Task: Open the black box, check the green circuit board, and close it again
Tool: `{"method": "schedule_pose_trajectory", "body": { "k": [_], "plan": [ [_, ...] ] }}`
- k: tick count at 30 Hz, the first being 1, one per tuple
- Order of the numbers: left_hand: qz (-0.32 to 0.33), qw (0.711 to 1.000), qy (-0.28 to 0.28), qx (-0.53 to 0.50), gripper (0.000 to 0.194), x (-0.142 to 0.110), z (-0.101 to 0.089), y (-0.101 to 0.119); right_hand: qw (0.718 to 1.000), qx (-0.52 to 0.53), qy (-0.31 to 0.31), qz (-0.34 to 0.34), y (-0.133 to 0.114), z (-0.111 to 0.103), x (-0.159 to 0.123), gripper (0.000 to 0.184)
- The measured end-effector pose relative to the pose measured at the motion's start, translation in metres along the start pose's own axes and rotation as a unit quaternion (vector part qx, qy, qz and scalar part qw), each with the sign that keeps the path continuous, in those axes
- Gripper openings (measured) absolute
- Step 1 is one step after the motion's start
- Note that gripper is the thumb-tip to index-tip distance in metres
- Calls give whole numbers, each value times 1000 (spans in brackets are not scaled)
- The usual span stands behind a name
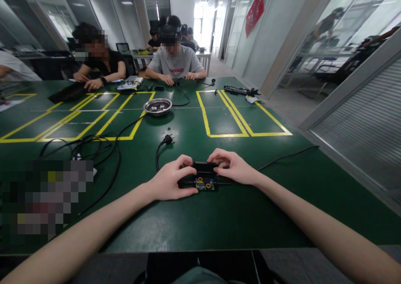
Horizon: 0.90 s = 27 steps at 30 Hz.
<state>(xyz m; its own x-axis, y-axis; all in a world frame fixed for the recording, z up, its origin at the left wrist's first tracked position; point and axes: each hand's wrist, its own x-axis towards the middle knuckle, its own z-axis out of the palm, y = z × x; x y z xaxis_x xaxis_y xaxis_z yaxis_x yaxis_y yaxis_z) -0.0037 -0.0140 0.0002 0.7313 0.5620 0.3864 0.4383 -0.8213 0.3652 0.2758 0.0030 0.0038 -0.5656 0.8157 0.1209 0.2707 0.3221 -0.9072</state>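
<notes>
A small black box (pixel 204 168) with an exposed green circuit board (pixel 204 185) lies on the green table (pixel 219 217) in front of me. My left hand (pixel 171 179) grips its left end, fingers curled over the top. My right hand (pixel 233 167) holds its right end with bent fingers. Black cables run out from both sides of the box; one ends in a loose plug (pixel 167 140) just beyond my left hand.
A metal bowl (pixel 157 106) with small parts stands further back, amid yellow tape lines (pixel 219 112). Tangled black cables (pixel 90 150) lie to the left. Two people sit at the far edge working. A black tool (pixel 241 91) lies at back right.
</notes>
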Motion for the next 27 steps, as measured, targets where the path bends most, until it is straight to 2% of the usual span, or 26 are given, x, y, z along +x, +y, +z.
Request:
{"method": "schedule_pose_trajectory", "body": {
  "k": [3, 11, 15, 21, 27],
  "plan": [
    [13, 1000, -11, -14, 34, 0, 1, 1, 999, -17, -32, -17, -3, -1, -1, 28],
    [24, 999, -8, -44, 24, 2, 1, 0, 996, -55, -47, -52, -5, 2, -3, 27],
    [15, 996, -6, -92, 32, 1, 1, 0, 995, -38, -62, -75, -3, 2, -4, 26],
    [-2, 993, -2, -118, 34, -1, 3, -1, 993, -29, -83, -73, -5, 2, -6, 28],
    [10, 994, 9, -109, 29, -1, 2, 1, 992, -61, -86, -72, -8, 2, -8, 28]
  ]
}}
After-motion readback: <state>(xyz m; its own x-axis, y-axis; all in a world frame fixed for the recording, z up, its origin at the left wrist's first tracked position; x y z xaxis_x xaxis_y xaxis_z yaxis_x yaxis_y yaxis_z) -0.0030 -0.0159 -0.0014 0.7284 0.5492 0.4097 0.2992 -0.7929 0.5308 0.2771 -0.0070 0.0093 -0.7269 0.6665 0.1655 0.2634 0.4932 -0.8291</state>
